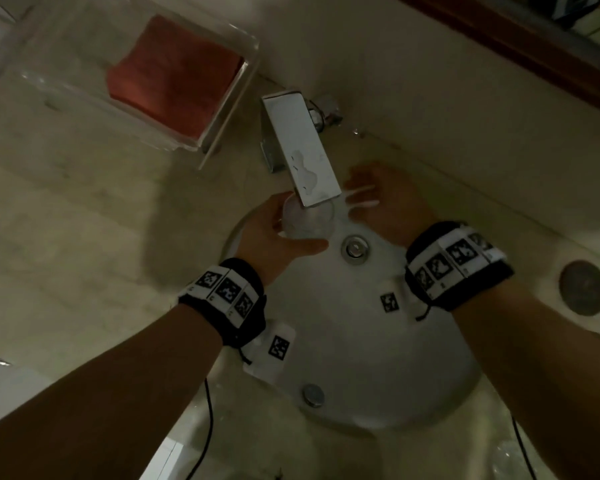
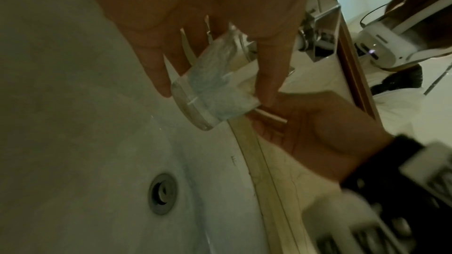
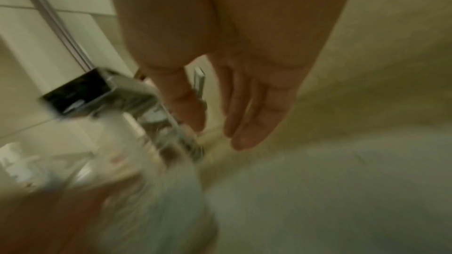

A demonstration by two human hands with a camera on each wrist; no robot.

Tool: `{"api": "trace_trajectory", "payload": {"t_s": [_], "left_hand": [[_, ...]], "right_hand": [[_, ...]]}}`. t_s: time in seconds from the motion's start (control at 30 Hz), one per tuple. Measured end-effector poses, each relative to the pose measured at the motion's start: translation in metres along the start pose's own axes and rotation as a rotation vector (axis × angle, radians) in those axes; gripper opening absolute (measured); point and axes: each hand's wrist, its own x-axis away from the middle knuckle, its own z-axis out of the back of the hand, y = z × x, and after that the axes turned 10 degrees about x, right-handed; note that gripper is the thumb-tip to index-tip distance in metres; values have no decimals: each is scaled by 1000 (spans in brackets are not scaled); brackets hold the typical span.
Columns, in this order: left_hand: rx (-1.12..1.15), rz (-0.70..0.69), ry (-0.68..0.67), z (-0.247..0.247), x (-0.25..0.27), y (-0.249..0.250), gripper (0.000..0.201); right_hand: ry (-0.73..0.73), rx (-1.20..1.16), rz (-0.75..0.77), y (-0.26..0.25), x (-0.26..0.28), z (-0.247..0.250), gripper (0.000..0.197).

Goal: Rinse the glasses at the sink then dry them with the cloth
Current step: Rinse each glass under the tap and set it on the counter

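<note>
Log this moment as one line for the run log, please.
stage: rinsing | left hand: holds glass under faucet, water running | right hand: open beside faucet | red cloth: in clear tray, unused

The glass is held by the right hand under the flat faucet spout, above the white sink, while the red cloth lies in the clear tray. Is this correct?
Not quite: the left hand holds the glass, as the head view shows. The right hand is open beside the faucet spout. The rest stands: the glass is under the spout above the white sink, and the red cloth lies in the clear tray.
</note>
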Motion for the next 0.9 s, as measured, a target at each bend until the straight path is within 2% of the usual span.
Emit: {"api": "trace_trajectory", "payload": {"t_s": [0.07, 0.13, 0.23, 0.33, 0.5, 0.67, 0.73, 0.8, 0.9], "left_hand": [[45, 26, -32, -2, -1, -1, 68], [56, 50, -66, -5, -2, -3, 69], [62, 43, -79, -6, 0, -5, 81], [59, 30, -88, 0, 0, -5, 90], [40, 13, -108, 6, -1, -1, 95], [47, 54, -100, 7, -5, -5, 85], [66, 96, -89, 6, -7, -6, 72], [64, 216, -71, 2, -6, -3, 51], [-84, 386, -69, -4, -4, -2, 48]], "right_hand": [[-198, -130, 16, 12, 18, -19, 73], [-261, -221, 26, 18, 24, -38, 79], [-169, -275, 27, 16, 22, -54, 83], [-145, -267, 50, 13, 22, -59, 87], [-108, -307, 77, 9, 21, -62, 87], [-117, -327, 73, 15, 18, -64, 86], [-135, -297, 37, 19, 15, -64, 83], [-163, -273, -40, 24, 12, -66, 74], [-234, -301, -149, 27, 12, -72, 71]]}}
